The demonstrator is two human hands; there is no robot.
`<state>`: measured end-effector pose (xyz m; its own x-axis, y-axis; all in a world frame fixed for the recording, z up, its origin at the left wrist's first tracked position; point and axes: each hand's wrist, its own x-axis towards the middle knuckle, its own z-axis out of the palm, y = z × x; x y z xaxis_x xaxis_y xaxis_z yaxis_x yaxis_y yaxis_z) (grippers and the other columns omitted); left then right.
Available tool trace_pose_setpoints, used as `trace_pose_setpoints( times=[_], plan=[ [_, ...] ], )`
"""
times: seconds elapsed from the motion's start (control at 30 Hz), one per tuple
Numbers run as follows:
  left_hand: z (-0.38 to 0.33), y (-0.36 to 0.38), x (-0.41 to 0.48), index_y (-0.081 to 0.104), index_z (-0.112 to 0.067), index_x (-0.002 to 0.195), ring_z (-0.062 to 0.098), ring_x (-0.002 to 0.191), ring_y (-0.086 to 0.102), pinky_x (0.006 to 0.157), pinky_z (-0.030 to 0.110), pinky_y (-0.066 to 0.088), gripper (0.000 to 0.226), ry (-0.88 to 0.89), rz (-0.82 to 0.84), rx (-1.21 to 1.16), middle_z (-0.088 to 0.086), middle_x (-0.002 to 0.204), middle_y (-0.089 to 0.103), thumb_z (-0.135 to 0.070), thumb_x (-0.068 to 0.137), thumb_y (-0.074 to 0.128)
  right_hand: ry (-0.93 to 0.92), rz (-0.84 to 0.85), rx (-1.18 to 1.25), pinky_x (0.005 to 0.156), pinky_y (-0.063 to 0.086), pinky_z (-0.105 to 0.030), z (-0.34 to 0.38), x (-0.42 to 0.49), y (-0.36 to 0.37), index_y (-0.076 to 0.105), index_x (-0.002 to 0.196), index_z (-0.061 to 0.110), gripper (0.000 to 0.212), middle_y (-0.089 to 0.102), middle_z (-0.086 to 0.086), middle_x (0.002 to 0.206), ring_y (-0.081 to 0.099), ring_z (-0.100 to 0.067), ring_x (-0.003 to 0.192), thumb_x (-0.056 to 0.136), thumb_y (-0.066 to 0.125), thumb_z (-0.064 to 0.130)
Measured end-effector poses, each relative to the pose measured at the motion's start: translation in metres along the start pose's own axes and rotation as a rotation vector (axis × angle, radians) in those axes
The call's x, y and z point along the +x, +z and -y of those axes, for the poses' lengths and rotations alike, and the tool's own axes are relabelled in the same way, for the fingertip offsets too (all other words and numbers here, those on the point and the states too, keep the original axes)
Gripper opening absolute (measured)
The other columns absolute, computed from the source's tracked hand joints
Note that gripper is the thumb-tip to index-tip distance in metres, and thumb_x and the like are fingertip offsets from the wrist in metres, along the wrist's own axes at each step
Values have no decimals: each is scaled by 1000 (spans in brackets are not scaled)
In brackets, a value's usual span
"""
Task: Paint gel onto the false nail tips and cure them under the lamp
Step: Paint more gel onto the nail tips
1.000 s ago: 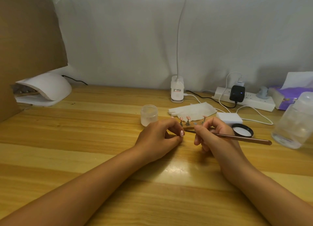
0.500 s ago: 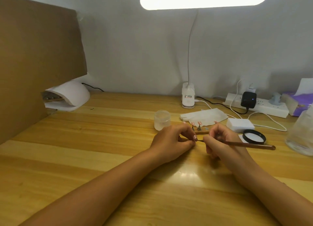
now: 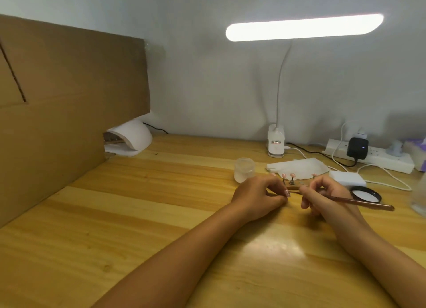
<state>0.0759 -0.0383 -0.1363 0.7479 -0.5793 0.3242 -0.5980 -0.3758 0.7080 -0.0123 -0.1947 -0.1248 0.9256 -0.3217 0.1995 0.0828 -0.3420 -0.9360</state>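
Light wooden table [image 3: 138, 215], glossy, with a glare patch near the forearms. Plain grey-white wall [image 3: 207, 88] behind. Tall cardboard sheet [image 3: 69, 100] stands along the left edge.

White dome curing lamp [image 3: 136, 134] sits at the far left, partly hidden by the cardboard and well apart from the hands. Desk lamp [image 3: 304, 27] has its bar lit overhead and its base at the back of the table. Power strip [image 3: 387, 160] at back right holds a black plug [image 3: 357, 147], with cables trailing forward. Frosted jar [image 3: 244, 172] is just behind the left hand. White pad [image 3: 299, 168], white box [image 3: 347, 177] and black ring [image 3: 365, 194] lie behind and right of the hands.

Nail tips [image 3: 292, 175] are pinkish and stand upright on small pegs on a brown strip [image 3: 294, 188] between the hands. Some are hidden by fingers, and gel detail is too small to tell.

Left hand [image 3: 258, 199] has curled fingers pinching the strip's left end. Right hand [image 3: 325, 194] grips a brown brush [image 3: 359, 201], handle pointing right, tip at the strip.
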Motion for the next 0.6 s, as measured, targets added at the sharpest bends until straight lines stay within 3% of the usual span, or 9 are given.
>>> trace_pose_setpoints(
  times=[0.17, 0.43, 0.6],
  plan=[
    [0, 1, 0, 71, -30, 88, 3, 92, 64, 82, 34, 56, 9, -6, -5, 15, -12, 95, 70, -23, 84, 75, -6, -8, -25, 56, 45, -31, 0, -2, 1, 57, 86, 9, 10, 66, -2, 60, 57, -19, 60, 92, 62, 15],
    [6, 2, 3, 69, -33, 84, 0, 84, 63, 72, 20, 50, 14, 20, 0, 3, -17, 86, 66, -21, 83, 76, -25, -3, -29, 56, 44, -28, 3, -3, 3, 56, 91, 10, 17, 72, -1, 70, 55, -1, 51, 93, 62, 25],
    [8, 2, 5, 71, -32, 86, -3, 82, 63, 73, 21, 53, 13, 22, 15, -17, -17, 86, 68, -21, 83, 77, -19, 42, -105, 55, 49, -22, -2, 2, 2, 56, 91, 13, 12, 72, 3, 71, 65, -4, 62, 92, 64, 23]
  ],
)
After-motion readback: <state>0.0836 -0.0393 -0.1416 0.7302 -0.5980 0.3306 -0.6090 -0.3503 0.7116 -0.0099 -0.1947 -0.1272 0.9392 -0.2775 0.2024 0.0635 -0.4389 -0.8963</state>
